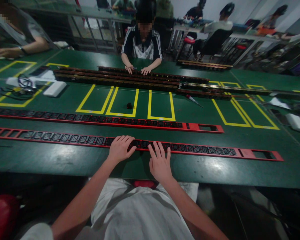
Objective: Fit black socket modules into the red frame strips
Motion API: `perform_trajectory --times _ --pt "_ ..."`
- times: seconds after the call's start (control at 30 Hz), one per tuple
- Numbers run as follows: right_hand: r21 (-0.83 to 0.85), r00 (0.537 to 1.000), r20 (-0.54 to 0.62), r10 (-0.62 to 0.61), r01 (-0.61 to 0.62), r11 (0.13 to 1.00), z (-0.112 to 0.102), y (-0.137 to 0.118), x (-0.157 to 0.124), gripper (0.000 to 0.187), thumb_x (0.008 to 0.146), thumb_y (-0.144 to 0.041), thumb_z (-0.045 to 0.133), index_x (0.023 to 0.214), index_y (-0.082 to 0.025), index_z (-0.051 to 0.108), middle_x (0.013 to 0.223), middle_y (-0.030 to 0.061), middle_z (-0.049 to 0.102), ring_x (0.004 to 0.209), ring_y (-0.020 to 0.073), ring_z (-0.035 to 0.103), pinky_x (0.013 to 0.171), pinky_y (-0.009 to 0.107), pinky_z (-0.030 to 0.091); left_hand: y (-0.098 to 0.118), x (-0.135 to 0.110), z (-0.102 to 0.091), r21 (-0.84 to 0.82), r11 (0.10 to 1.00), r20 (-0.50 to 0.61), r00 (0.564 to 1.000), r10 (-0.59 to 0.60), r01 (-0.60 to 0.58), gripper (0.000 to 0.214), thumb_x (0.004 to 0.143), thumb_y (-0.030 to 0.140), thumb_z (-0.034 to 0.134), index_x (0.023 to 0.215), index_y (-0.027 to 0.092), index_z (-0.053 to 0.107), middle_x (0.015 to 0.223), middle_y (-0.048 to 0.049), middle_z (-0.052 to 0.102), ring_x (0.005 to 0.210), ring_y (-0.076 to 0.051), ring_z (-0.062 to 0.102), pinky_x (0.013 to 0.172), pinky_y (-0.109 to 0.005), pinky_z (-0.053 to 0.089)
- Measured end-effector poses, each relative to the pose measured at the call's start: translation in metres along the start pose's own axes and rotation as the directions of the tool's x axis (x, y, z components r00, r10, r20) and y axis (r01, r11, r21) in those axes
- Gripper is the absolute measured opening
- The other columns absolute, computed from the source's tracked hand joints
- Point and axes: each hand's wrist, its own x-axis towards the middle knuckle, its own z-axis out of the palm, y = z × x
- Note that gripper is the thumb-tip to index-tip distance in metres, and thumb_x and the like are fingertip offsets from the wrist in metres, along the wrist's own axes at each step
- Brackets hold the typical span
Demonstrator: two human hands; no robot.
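A long red power strip housing [258, 154] lies across the table in front of me, with black outlet sockets [83, 139] set along it and several bare slots at its left end. My left hand [121, 149] rests on its middle, fingers stretched over the sockets. To the right, my right hand [161, 161] lies on the same strip with its fingers spread and fingertips on the sockets. Neither hand grips anything that I can see. Just beyond runs a second red strip [205, 127], filled with black sockets where it shows.
A loose black piece [129, 105] lies beyond the strips, near a screwdriver [193, 100]. Dark long rails [115, 79] lie farther back, where a co-worker [142, 43] has both hands. White boxes [55, 89] and cables [25, 85] sit at left; yellow tape [161, 118] marks the green table.
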Motion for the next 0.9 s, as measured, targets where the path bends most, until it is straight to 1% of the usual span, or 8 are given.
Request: perform_trajectory --times 0.2,0.37,0.53,0.6,0.73,0.8,0.9 --pt "0.018 1.000 0.007 0.005 -0.005 1.000 0.000 0.000 0.000 0.065 0.094 -0.019 0.048 0.158 -0.025 0.037 0.168 0.0070 0.028 0.156 0.0276 0.019 0.124 0.064 0.001 -0.002 0.000 -0.001 0.012 1.000 0.029 0.999 0.023 -0.023 0.046 0.092 0.053 0.058 0.123 0.020 0.064 0.117 -0.0108 0.071 0.105 -0.030 0.064 0.093 -0.047 0.045" --pt "0.029 1.000 -0.006 0.003 -0.002 1.000 0.001 0.000 0.000 0.065 0.094 -0.019 0.050 0.157 -0.025 0.039 0.167 0.0074 0.029 0.156 0.0274 0.020 0.124 0.064 0.000 -0.005 0.001 -0.001 0.001 0.999 0.070 0.996 0.053 -0.053 0.049 0.090 0.054 0.062 0.127 0.021 0.062 0.123 -0.0109 0.070 0.109 -0.030 0.063 0.093 -0.047 0.044" --pt "0.035 1.000 -0.021 0.002 -0.001 0.999 0.003 0.000 -0.001 0.065 0.094 -0.018 0.049 0.157 -0.024 0.039 0.168 0.0086 0.027 0.157 0.0292 0.016 0.123 0.067 0.000 -0.006 0.001 0.000 0.009 0.999 0.066 0.997 0.033 -0.033 0.047 0.094 0.056 0.059 0.125 0.021 0.062 0.121 -0.0103 0.070 0.107 -0.029 0.063 0.090 -0.045 0.043" --pt "0.043 0.999 -0.038 0.009 -0.007 0.999 0.005 0.001 -0.002 0.064 0.094 -0.017 0.049 0.157 -0.021 0.039 0.169 0.0107 0.023 0.158 0.0304 0.013 0.124 0.067 0.004 -0.004 0.003 0.001 0.010 0.999 0.063 0.998 0.030 -0.030 0.047 0.093 0.057 0.059 0.124 0.021 0.062 0.121 -0.0099 0.070 0.107 -0.029 0.063 0.091 -0.045 0.043" --pt "0.070 0.997 -0.072 0.001 0.004 0.998 0.008 0.004 -0.002 0.063 0.094 -0.016 0.047 0.157 -0.013 0.037 0.168 0.0145 0.024 0.158 0.0289 0.010 0.126 0.059 0.014 0.006 0.013 0.004 -0.003 1.000 0.060 0.998 0.023 -0.023 0.049 0.092 0.058 0.061 0.123 0.021 0.062 0.121 -0.0089 0.070 0.107 -0.028 0.063 0.091 -0.045 0.043" --pt "0.075 0.996 -0.089 0.023 -0.017 0.997 0.009 0.005 -0.002 0.066 0.094 -0.017 0.048 0.158 -0.012 0.033 0.167 0.0157 0.026 0.158 0.0295 0.010 0.126 0.059 0.015 0.013 0.019 0.008 -0.014 1.000 0.053 0.999 0.013 -0.012 0.047 0.091 0.057 0.062 0.123 0.021 0.063 0.120 -0.0089 0.071 0.107 -0.028 0.063 0.091 -0.046 0.043" --pt "0.064 0.990 -0.119 0.077 -0.070 0.996 0.010 0.005 -0.001 0.071 0.093 -0.021 0.050 0.160 -0.012 0.028 0.167 0.0166 0.027 0.158 0.0315 0.010 0.125 0.063 0.012 0.022 0.027 0.014 -0.023 1.000 0.031 1.000 0.006 -0.005 0.044 0.091 0.053 0.062 0.123 0.023 0.063 0.121 -0.0098 0.070 0.109 -0.030 0.063 0.092 -0.047 0.042"
